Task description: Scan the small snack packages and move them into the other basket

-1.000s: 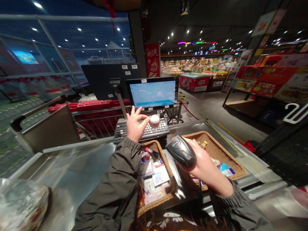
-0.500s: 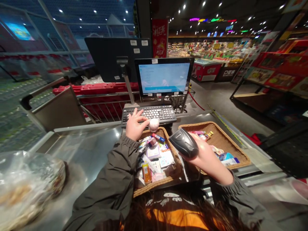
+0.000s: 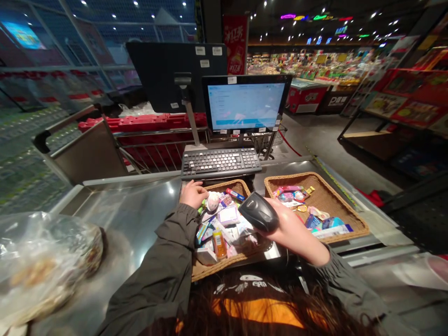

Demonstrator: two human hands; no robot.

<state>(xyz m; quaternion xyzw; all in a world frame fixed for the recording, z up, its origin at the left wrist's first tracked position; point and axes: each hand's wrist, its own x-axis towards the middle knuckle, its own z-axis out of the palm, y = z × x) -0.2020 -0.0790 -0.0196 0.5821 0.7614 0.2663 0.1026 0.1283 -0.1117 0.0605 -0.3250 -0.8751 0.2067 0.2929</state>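
Note:
My right hand (image 3: 292, 231) is closed around a black barcode scanner (image 3: 258, 212), held over the gap between two wicker baskets. My left hand (image 3: 192, 193) is curled at the rim of the left basket (image 3: 213, 268), which is full of small packets. Its fingers pinch a small pinkish-white round item (image 3: 212, 201) just above the packets. A black keyboard (image 3: 220, 162) and a lit monitor (image 3: 246, 105) stand beyond the baskets.
The right basket (image 3: 329, 196) holds a few small packets. A clear plastic bag (image 3: 42, 261) of goods lies on the steel counter (image 3: 129, 219) at the left. Red shopping baskets (image 3: 140, 125) and a metal rail stand behind the counter. Store aisles open to the right.
My left hand has drawn back from the keyboard to the left basket, carrying the small round item. The scanner hand has barely shifted. The camera has tilted down.

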